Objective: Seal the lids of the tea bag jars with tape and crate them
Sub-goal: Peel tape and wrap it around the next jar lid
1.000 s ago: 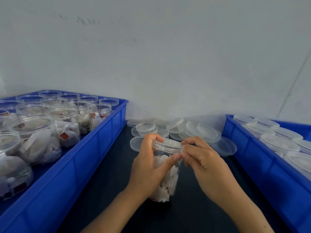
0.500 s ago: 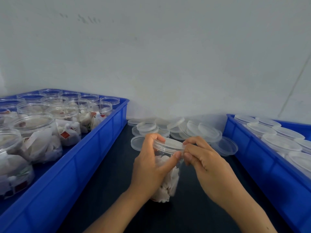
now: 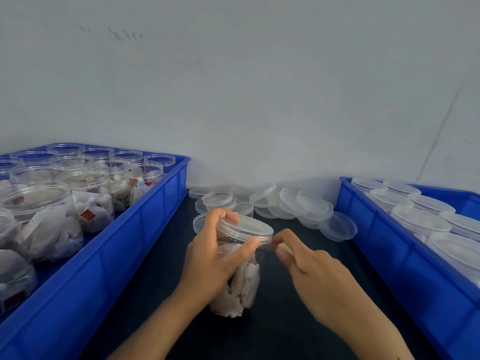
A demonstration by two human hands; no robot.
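From the head camera, your left hand (image 3: 213,258) grips the jar (image 3: 240,276), fingers curled over the lid (image 3: 245,228) and thumb pressed on its rim. The jar stands on the dark table (image 3: 145,294) between the two crates, full of tea bags. Your right hand (image 3: 309,268) sits just right of the lid, thumb and forefinger pinched together; whether they hold tape you cannot tell. Loose lids (image 3: 298,203) lie behind. The left crate (image 3: 124,245) holds open jars, the right crate (image 3: 389,255) lidded ones.

Right hand (image 3: 311,266) pulled back from lid (image 3: 246,227) rim — now just beside, fingers curled.
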